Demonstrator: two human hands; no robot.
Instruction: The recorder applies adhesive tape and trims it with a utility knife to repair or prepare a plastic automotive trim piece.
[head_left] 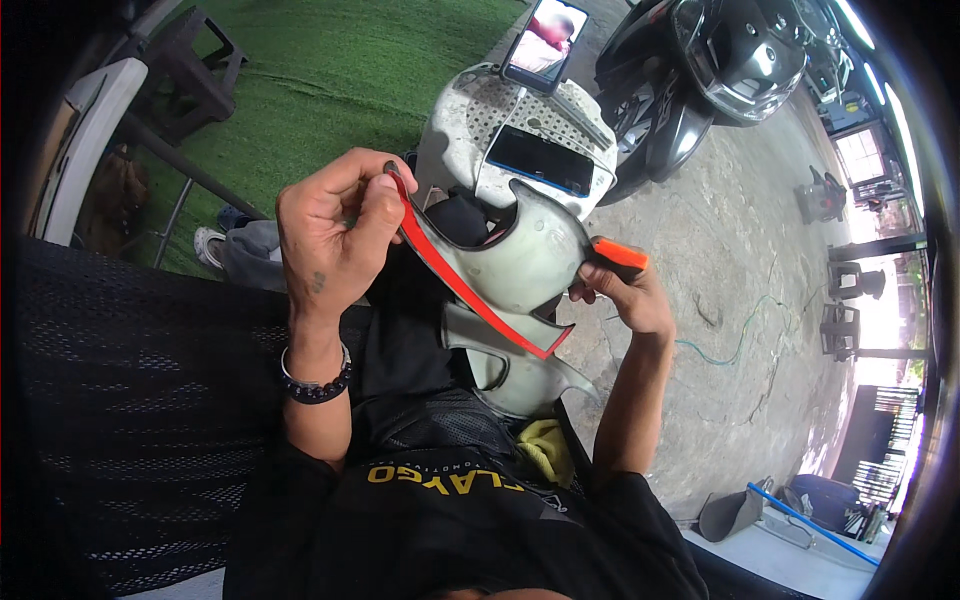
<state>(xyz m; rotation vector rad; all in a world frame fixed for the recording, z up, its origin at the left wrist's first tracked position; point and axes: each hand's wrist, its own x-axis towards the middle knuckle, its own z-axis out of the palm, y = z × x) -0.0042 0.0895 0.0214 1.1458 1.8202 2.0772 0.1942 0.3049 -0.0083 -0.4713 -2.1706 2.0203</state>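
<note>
A pale grey, curved vehicle body panel (515, 260) hangs in front of my torso, with a long red strip (450, 275) along its near-left edge. My left hand (340, 220) is closed, thumb and fingers pinching the dark upper tip of the red strip. At the panel's right side, my right hand (632, 298) is closed round a small orange-and-black handheld tool (620, 253); its exact kind is unclear. The right fingertips lie at the panel's edge, partly hidden. Below it, a second pale panel (520, 380) rests over my lap.
Ahead stands a white round plastic stool (450, 140) bearing a flat dark phone (540, 162) and a propped, lit phone (545, 45). A dark motorcycle (750, 60) is at the far right. A yellow cloth (545, 450) lies by my lap. A black mesh seat (180, 380) extends left.
</note>
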